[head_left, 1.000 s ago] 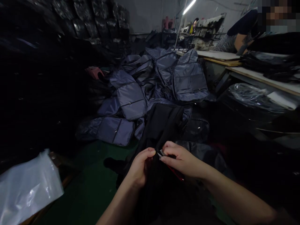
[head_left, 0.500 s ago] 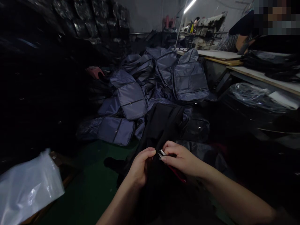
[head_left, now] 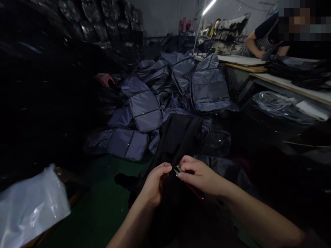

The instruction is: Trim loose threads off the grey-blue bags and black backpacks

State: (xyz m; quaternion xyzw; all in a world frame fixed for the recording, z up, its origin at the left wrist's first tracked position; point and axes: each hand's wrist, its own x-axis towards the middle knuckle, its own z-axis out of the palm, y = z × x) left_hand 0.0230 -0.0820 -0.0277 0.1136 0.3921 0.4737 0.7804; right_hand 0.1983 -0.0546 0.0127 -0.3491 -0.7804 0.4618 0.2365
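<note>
My left hand [head_left: 155,182] is closed, thumb and fingers pinching the black fabric of a dark bag [head_left: 181,132] that lies in front of me. Opposite it, my right hand [head_left: 198,174] is wrapped around small red-handled thread snips [head_left: 196,193]. Their metal tips point left, close to the fabric and the left fingertips. A black strap [head_left: 124,179] sticks out on the left side of the bag. Too dark to make out is the exact spot on the cloth between my hands.
Beyond lies a heap of navy bags [head_left: 146,112]. A plastic bag [head_left: 33,206] sits at lower left over green floor [head_left: 103,199]. On the right, a co-worker's hand [head_left: 258,53] rests at a worktable [head_left: 292,81], with clear plastic wrap [head_left: 275,101] below. Wrapped bundles [head_left: 111,24] are stacked behind.
My hands, the snips and the bag stay nearly still. At upper right, the co-worker's arms have shifted, and a forearm and hand now show over the table.
</note>
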